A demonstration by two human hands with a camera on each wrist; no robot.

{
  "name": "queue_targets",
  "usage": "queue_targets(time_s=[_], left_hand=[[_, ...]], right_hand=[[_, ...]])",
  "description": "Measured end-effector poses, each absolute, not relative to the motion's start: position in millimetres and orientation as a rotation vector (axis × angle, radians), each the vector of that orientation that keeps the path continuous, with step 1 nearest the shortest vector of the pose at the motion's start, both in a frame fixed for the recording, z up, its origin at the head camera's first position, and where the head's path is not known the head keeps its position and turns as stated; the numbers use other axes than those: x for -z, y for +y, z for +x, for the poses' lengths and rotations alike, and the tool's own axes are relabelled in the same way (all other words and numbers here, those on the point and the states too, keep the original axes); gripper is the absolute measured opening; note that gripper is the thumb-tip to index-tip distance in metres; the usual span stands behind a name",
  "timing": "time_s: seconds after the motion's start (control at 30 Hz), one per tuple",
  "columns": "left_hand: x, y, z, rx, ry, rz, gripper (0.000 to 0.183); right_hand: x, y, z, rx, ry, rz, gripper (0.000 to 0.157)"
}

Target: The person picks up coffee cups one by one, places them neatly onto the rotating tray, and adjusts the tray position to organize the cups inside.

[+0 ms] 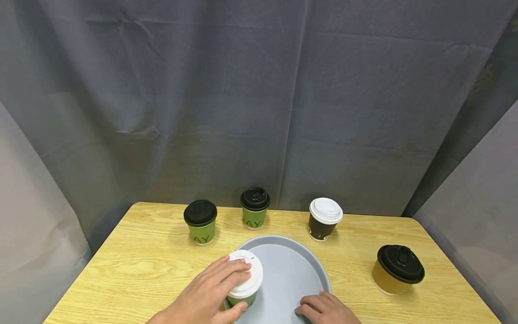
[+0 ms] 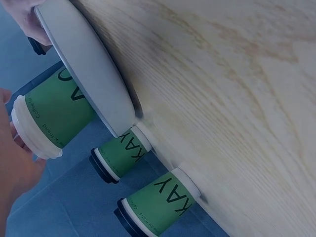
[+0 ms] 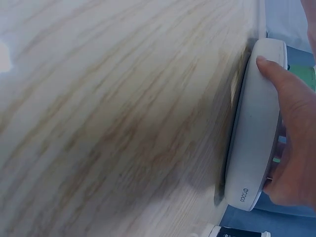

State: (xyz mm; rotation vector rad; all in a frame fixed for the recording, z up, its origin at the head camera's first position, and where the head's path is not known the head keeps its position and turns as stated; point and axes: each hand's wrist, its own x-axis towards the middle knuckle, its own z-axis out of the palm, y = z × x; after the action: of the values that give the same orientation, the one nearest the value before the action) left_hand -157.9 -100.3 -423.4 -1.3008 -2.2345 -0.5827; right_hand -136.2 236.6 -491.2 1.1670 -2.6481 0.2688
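Note:
My left hand point(image 1: 210, 288) grips a green paper cup point(image 2: 57, 111) by its white lid point(image 1: 252, 285), fingers across the top and thumb low at the side. This cup stands within the left part of a round grey tray point(image 1: 289, 270). At the tray's near right, my right hand point(image 1: 328, 309) pinches the rim; in the right wrist view its thumb point(image 3: 274, 71) lies along the outer wall and the fingers reach over the edge. Small dark lettering marks that wall.
Two green cups with black lids, one at left point(image 1: 202, 231) and one behind the tray point(image 1: 254, 218), stand on the wooden table point(image 1: 133, 265). A black cup with a white lid point(image 1: 321, 227) is back right. Farther right sits a yellow-brown tub point(image 1: 388, 280) with a black lid. Grey curtain point(image 1: 226, 99) hangs behind.

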Motion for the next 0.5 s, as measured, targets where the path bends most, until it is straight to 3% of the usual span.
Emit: queue_targets(time_s=[0.5], left_hand=[[422.6, -100.3, -159.5, 0.608, -2.246, -1.294, 0.041]], right_hand=[[498.7, 226.9, -129.2, -0.243, -2.59, 1.069, 0.041]])
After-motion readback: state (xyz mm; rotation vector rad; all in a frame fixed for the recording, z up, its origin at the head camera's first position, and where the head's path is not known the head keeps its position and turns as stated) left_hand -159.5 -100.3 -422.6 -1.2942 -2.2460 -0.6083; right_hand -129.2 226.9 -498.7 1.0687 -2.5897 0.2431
